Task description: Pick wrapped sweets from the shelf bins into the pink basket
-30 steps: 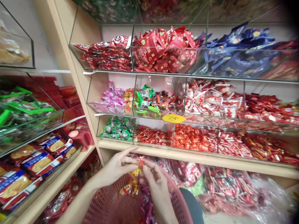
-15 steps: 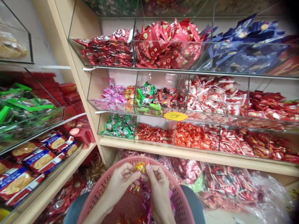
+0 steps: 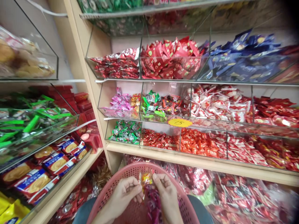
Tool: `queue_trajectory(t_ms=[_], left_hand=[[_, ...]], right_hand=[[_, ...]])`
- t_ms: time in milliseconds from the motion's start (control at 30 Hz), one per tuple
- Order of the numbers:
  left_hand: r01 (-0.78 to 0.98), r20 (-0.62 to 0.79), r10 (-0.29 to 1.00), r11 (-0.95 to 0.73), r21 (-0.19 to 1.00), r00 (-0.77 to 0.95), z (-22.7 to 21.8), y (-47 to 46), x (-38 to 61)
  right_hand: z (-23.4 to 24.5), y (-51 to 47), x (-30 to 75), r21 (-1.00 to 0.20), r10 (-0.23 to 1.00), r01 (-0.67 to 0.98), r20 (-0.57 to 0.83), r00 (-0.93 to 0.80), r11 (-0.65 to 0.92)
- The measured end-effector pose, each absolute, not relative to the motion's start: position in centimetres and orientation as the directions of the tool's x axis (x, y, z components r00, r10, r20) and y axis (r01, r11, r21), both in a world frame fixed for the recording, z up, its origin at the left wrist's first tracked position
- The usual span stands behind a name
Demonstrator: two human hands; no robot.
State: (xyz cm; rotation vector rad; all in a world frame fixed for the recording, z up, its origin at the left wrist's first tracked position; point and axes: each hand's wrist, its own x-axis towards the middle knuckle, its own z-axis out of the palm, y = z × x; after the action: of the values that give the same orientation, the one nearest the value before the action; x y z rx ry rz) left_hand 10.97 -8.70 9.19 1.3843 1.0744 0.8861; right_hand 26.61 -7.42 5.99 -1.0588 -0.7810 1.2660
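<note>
Between my hands, above a pink perforated basket (image 3: 112,183), is a small candy (image 3: 147,178) in a clear and yellow-orange wrapper. My right hand (image 3: 166,189) pinches its right end between thumb and fingers. At its lower left, my left hand (image 3: 128,190) has thumb and fingertips pressed together on the wrapper's edge. Purple-wrapped candies (image 3: 153,207) show just below, beside my right palm; whether they hang from that hand or lie in the basket, I cannot tell. The basket sits between my knees, its lower part hidden by my forearms.
Ahead, clear shelf bins hold red packets (image 3: 171,59), blue packets (image 3: 243,57), purple candies (image 3: 120,101) and green candies (image 3: 126,132). A yellow price tag (image 3: 179,122) marks one edge. Packaged cookies (image 3: 56,163) fill the left shelf. Bagged candies (image 3: 243,193) lie under the wooden ledge (image 3: 198,158).
The view has tilted up and turned left, so shelves and hands sit lower and further right. The yellow candy stays between my hands, and more of the purple candies shows.
</note>
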Motion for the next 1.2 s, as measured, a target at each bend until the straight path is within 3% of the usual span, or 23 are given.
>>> queue_trajectory(t_ms=[167,400,567,700,800,967,1200], left_hand=[[0.080,-0.102,0.944,0.080,0.994,0.314,8.4,-9.4,10.6],[0.056,-0.350,0.864,0.355,0.933,0.363,5.1,-13.1,9.9],[-0.006,-0.419,0.842,0.447,0.895,0.340,4.8,-14.9,9.8],[0.143,-0.358,0.877,0.329,0.934,0.322,5.0,-12.9,8.6],[0.372,-0.271,0.938,0.177,0.911,0.217,4.1,-9.8,7.0],[0.730,-0.267,0.955,0.089,0.678,0.132,1.7,-5.7,6.6],[0.867,-0.316,0.904,-0.104,0.488,0.286,-0.1,-3.9,9.4]], right_hand=[[5.0,-8.5,26.6,-0.925,0.982,-0.378,-0.114,0.154,-0.048],[2.3,-12.2,25.4,-0.900,0.980,-0.429,-0.148,0.136,-0.077],[0.6,-13.7,24.5,-0.900,0.991,-0.427,-0.122,0.054,-0.088],[0.8,-13.8,25.3,-0.904,0.987,-0.423,-0.118,0.112,-0.061],[1.7,-13.6,26.6,-0.909,0.967,-0.416,-0.135,0.217,-0.033],[2.7,-13.6,28.2,-0.900,0.941,-0.434,-0.174,0.289,-0.034],[1.6,-13.0,28.8,-0.883,0.925,-0.467,-0.214,0.313,-0.046]])
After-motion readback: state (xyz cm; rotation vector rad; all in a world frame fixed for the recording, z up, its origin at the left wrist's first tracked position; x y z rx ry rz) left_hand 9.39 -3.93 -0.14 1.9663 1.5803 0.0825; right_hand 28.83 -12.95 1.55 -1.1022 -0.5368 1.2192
